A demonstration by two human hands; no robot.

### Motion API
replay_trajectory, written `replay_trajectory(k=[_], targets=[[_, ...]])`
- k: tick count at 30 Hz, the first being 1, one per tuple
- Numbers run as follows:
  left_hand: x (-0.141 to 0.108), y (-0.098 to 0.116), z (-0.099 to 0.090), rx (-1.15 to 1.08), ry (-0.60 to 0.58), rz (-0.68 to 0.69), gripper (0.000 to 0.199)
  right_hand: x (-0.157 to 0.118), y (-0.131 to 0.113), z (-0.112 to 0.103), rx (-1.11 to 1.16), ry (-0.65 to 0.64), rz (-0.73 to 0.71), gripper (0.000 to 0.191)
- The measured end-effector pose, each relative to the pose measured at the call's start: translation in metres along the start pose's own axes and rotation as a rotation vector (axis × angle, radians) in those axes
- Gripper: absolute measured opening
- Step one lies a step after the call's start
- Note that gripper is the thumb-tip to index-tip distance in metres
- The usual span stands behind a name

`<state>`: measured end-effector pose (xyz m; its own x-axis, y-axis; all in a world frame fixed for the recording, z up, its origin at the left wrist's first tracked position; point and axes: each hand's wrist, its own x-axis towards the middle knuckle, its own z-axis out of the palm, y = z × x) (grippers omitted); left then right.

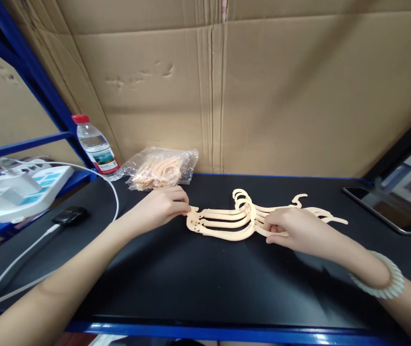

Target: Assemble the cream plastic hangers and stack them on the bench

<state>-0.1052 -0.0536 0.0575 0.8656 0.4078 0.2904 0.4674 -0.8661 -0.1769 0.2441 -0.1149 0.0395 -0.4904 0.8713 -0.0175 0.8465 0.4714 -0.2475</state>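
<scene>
A beige plastic frame of several long curved arms (pixel 227 223) lies across the middle of the black table; it looks like a multi-arm hanger. Small hooked loops rise from its centre, and thin curved ends stick out on the right. At its left end, a joint piece with holes meets the fingertips of my left hand (pixel 165 207), which are closed in a pinch on it. Fingers of my right hand (pixel 294 226) curl round the arms right of centre, hiding part of them. A pale beaded bracelet (pixel 383 276) circles my right wrist.
A clear plastic bag (pixel 160 166) of similar beige pieces lies behind my left hand. Beside it stands a tilted water bottle (pixel 97 146). A power strip (pixel 30 190), black plug-like device (pixel 69 215) and white cables are at left. A flat tablet-like device (pixel 385 211) lies right. Cardboard (pixel 299 86) walls the back.
</scene>
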Motion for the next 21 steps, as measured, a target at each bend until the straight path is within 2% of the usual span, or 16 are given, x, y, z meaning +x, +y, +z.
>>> replay_trajectory(k=[5, 12, 21], targets=[[0.002, 0.006, 0.0, 0.043, -0.024, 0.017, 0.028, 0.0, -0.004, 0.004, -0.045, 0.007, -0.008, 0.017], [0.004, 0.013, 0.005, 0.09, 0.007, -0.021, 0.022, 0.0, -0.007, 0.006, -0.067, 0.045, -0.035, 0.021], [0.001, 0.011, 0.003, 0.108, -0.071, -0.083, 0.021, -0.001, -0.006, 0.006, -0.09, 0.059, -0.019, 0.025]])
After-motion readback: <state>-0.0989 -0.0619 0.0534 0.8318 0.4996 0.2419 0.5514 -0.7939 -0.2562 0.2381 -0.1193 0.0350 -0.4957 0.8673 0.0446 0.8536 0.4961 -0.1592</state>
